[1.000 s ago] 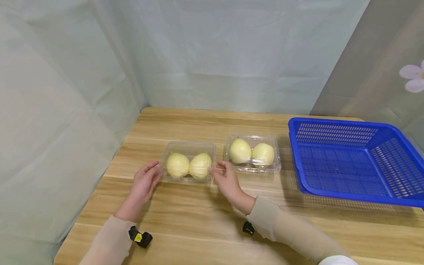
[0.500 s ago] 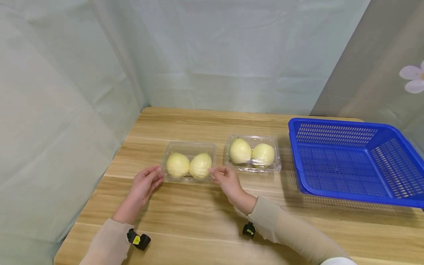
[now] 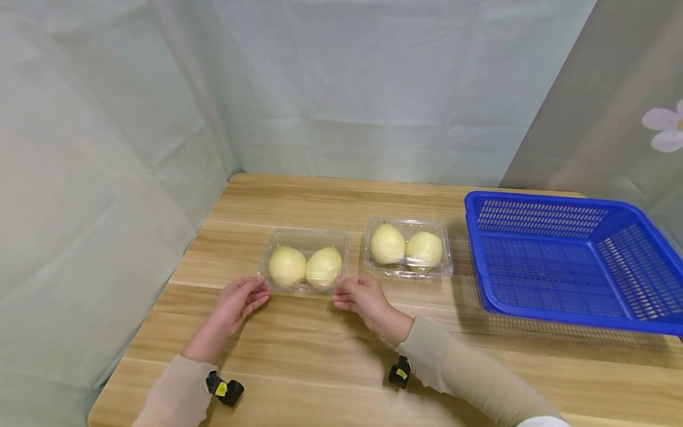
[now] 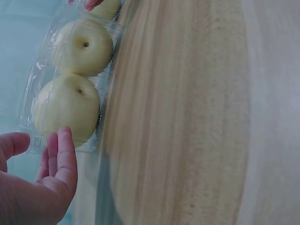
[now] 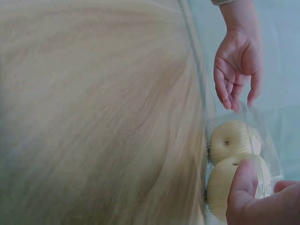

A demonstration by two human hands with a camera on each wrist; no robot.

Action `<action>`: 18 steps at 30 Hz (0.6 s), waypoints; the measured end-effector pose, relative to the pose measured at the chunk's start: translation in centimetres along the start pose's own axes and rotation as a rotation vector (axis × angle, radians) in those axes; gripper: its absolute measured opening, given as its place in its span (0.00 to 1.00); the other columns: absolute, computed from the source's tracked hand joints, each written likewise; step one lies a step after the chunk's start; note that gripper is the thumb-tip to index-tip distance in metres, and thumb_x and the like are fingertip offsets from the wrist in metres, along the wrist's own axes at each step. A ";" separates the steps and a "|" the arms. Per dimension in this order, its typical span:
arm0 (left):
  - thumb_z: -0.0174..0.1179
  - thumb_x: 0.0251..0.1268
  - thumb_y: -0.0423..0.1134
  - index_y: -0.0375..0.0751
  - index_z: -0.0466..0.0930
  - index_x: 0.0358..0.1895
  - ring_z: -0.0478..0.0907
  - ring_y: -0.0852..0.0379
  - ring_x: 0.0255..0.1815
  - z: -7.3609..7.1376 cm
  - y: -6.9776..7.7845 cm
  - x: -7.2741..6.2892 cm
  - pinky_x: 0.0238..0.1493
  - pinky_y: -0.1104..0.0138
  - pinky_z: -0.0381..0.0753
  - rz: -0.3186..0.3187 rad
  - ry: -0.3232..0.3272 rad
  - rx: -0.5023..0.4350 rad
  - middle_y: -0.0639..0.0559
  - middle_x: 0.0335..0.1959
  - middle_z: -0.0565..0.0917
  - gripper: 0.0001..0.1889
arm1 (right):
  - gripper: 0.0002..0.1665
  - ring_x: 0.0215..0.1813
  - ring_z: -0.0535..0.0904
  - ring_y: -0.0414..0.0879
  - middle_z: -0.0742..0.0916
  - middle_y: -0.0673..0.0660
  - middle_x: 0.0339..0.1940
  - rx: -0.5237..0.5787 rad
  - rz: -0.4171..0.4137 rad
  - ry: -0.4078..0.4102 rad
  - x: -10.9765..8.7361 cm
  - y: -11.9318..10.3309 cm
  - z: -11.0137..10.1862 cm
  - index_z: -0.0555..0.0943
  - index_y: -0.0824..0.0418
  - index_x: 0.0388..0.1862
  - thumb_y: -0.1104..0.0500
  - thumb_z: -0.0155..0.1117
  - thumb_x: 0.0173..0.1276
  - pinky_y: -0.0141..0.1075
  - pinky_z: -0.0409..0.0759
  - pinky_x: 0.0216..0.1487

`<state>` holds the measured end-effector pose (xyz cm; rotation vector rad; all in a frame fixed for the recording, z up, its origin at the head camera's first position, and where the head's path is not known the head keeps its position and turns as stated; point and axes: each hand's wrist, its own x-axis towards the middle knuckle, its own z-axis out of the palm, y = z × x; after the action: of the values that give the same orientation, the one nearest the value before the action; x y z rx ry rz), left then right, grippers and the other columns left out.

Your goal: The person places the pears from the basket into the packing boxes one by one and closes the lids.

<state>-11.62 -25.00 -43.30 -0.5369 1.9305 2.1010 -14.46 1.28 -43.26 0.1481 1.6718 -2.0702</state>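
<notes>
A clear plastic clamshell box (image 3: 304,237) with two pale yellow-green pears (image 3: 287,267) inside lies on the table, lid down. At its near left corner is my left hand (image 3: 242,301); in the left wrist view the thumb stands apart from the fairly straight fingers (image 4: 66,159), which reach the box's near side. By the near right corner, my right hand (image 3: 365,299) has its fingers against the front side and its thumb near the edge. Whether the fingertips press the rim cannot be made out. Just to the right sits a second clear box (image 3: 408,273), also with two pears.
A blue slotted plastic basket (image 3: 560,317) stands on the right of the wooden table (image 3: 299,379). Pale cloth (image 3: 341,89) hangs behind and to the left. A small black device (image 3: 230,391) sits on each wrist.
Both hands have shifted from the box's sides to its near corners, coming toward me and slightly closer together. The boxes and the basket stay practically where they were.
</notes>
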 end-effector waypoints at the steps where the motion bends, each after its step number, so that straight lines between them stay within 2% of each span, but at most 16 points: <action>1: 0.46 0.75 0.41 0.30 0.66 0.52 0.79 0.66 0.36 0.0 -0.1 0.0 0.45 0.77 0.82 0.000 -0.012 0.008 0.57 0.34 0.80 0.16 | 0.15 0.31 0.82 0.43 0.85 0.67 0.37 0.003 0.004 -0.005 0.0 0.0 0.0 0.73 0.80 0.48 0.68 0.54 0.68 0.35 0.86 0.42; 7: 0.45 0.76 0.40 0.32 0.70 0.48 0.81 0.66 0.34 -0.1 -0.6 0.0 0.42 0.77 0.83 -0.020 -0.027 0.009 0.57 0.31 0.81 0.13 | 0.11 0.27 0.82 0.42 0.84 0.56 0.26 0.025 0.036 -0.033 0.4 0.5 0.0 0.74 0.78 0.42 0.68 0.53 0.68 0.35 0.87 0.38; 12: 0.45 0.75 0.39 0.36 0.73 0.42 0.82 0.65 0.32 0.1 -0.6 0.1 0.40 0.76 0.84 -0.036 -0.002 -0.029 0.57 0.29 0.81 0.10 | 0.11 0.26 0.82 0.40 0.84 0.54 0.24 0.007 0.032 -0.032 0.6 0.8 0.0 0.74 0.77 0.42 0.67 0.52 0.68 0.35 0.87 0.37; 18: 0.43 0.74 0.36 0.33 0.72 0.42 0.80 0.66 0.31 0.7 -0.4 0.4 0.40 0.77 0.83 -0.017 0.046 -0.029 0.57 0.27 0.80 0.10 | 0.12 0.26 0.82 0.41 0.83 0.53 0.24 -0.006 0.024 -0.008 0.9 0.9 0.1 0.74 0.77 0.44 0.68 0.52 0.66 0.36 0.87 0.39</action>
<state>-11.87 -24.25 -43.78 -0.6113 1.9150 2.1275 -14.91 0.78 -44.34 0.1574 1.6632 -2.0455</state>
